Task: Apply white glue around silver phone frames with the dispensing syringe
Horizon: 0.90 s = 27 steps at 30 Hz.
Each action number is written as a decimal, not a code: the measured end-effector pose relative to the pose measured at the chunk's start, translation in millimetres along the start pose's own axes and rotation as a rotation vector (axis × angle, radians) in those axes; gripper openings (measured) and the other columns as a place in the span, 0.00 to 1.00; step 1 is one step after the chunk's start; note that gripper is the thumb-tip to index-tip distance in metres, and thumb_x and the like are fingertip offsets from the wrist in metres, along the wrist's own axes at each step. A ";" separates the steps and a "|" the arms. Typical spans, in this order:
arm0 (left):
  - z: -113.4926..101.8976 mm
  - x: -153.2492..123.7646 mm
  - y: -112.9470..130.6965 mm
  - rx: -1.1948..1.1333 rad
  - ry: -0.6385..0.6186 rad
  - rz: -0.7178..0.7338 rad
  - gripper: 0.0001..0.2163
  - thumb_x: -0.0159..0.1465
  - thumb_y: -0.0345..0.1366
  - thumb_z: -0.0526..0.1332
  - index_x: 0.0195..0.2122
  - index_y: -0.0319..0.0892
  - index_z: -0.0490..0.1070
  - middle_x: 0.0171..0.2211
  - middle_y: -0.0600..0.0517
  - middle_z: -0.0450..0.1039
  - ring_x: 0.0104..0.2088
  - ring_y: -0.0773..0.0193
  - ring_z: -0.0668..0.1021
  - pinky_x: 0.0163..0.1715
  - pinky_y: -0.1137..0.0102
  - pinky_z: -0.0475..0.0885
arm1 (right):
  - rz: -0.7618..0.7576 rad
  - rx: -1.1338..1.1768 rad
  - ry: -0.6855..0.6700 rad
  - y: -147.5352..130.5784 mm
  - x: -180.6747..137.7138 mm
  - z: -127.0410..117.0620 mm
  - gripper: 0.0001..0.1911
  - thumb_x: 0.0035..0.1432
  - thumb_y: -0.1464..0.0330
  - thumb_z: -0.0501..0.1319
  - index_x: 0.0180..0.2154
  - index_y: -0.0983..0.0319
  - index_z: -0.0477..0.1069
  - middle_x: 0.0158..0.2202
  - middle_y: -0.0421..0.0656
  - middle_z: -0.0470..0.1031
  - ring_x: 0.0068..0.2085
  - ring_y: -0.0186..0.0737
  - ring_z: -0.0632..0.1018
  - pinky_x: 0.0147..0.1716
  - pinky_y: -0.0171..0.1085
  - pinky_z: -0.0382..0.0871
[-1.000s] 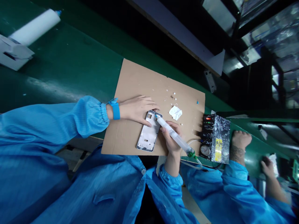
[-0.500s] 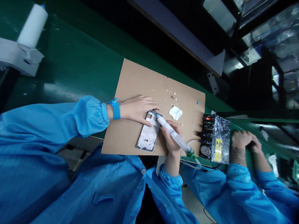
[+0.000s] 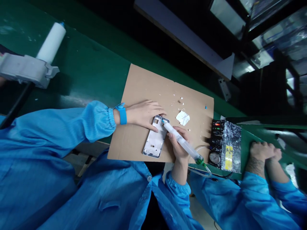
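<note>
A pale grey phone frame [image 3: 154, 142] lies at a slant on the brown cardboard sheet [image 3: 134, 92]. My left hand [image 3: 146, 115] rests palm down at its upper left, holding it with the thumb on the left edge and the fingers by the top end. In my right hand [image 3: 179, 143] is a white dispensing syringe [image 3: 182, 142], its tip pointing down at the upper part of the frame. I cannot tell whether the tip touches. A clear hose [image 3: 207, 169] runs from the syringe's green cap.
A black dispenser box [image 3: 225, 145] with a gauge stands to the right. A co-worker's clasped hands [image 3: 261, 153] rest beyond it. Crumpled white paper [image 3: 183, 118] and small scraps lie on the cardboard. At far left, a white cartridge [image 3: 51, 43] sits in a grey holder [image 3: 26, 68].
The whole view has shifted slightly. My hands, the syringe and the phone frame keep nearly the same places relative to each other. The co-worker's hands are a little farther from the black box.
</note>
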<state>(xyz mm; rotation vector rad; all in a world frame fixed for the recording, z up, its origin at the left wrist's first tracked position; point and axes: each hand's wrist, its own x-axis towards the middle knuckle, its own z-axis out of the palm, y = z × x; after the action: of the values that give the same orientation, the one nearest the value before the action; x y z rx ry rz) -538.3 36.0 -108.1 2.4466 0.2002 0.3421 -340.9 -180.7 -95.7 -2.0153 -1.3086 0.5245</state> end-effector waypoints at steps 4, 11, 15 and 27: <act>-1.2 0.4 0.5 0.000 -0.002 0.003 0.32 0.64 0.59 0.76 0.63 0.48 0.74 0.59 0.48 0.82 0.57 0.49 0.78 0.58 0.59 0.69 | 0.002 0.014 0.025 3.5 -1.2 -0.9 0.22 0.76 0.57 0.69 0.63 0.60 0.75 0.62 0.50 0.77 0.57 0.50 0.82 0.57 0.53 0.83; 2.4 0.8 -1.8 0.001 -0.011 0.001 0.34 0.64 0.57 0.76 0.65 0.47 0.72 0.61 0.47 0.81 0.59 0.48 0.78 0.61 0.57 0.69 | -0.016 0.099 0.118 9.9 -7.0 -1.2 0.21 0.72 0.52 0.71 0.55 0.61 0.79 0.54 0.51 0.83 0.52 0.49 0.85 0.53 0.49 0.84; -3.2 5.0 -12.9 0.038 0.004 -0.010 0.36 0.64 0.58 0.76 0.67 0.45 0.72 0.63 0.43 0.79 0.64 0.45 0.77 0.66 0.55 0.68 | 0.028 0.247 0.275 22.3 -9.3 5.5 0.26 0.63 0.47 0.75 0.49 0.61 0.81 0.44 0.50 0.86 0.41 0.50 0.86 0.42 0.48 0.84; -131.9 -39.8 -130.1 0.324 0.838 -0.850 0.20 0.78 0.44 0.62 0.66 0.41 0.71 0.67 0.36 0.71 0.64 0.46 0.74 0.67 0.51 0.68 | 0.102 0.471 0.461 5.4 -3.5 15.6 0.27 0.50 0.47 0.81 0.47 0.55 0.87 0.41 0.53 0.87 0.32 0.61 0.86 0.37 0.62 0.84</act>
<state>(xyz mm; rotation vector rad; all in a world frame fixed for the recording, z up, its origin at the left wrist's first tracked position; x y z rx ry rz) -622.4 205.5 -98.0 2.0980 1.6751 0.9553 -348.9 -180.5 -110.5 -1.6773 -0.7259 0.3433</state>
